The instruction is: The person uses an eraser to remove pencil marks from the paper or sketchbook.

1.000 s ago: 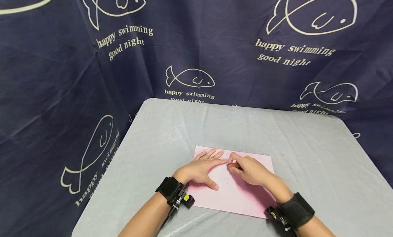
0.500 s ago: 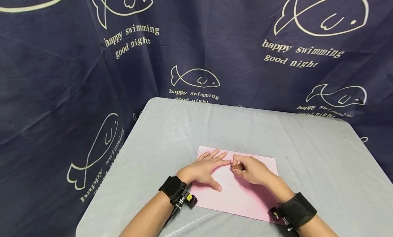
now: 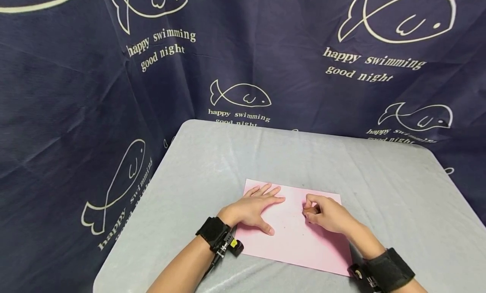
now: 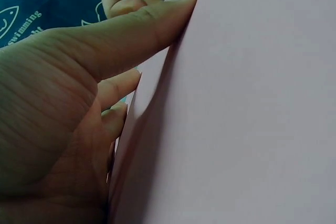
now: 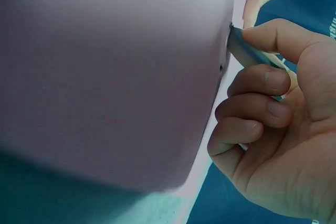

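Note:
A pink sheet of paper (image 3: 281, 246) lies on the table. On its left part rests my left hand (image 3: 252, 211), fingers spread and thumb apart. In the left wrist view, the thumb (image 4: 142, 30) meets the sheet's surface. Over the right part of the sheet, my right hand (image 3: 328, 215) pinches a small flat bluish-grey piece (image 5: 249, 51) between thumb and fingers, the other fingers curled. One end of the piece is right at the paper; the fingers hide much of it, and I cannot tell its kind.
A grey-covered table (image 3: 212, 158) extends around the sheet. Tiny dark specks (image 3: 284, 227) dot the paper. Behind stands a dark blue curtain (image 3: 288, 86) with white fish prints. Black straps with small cameras circle both wrists.
My right hand has moved right across the sheet, away from the left hand's fingertips, still pinching the small piece. The left hand stays on the paper. The head view has shifted slightly.

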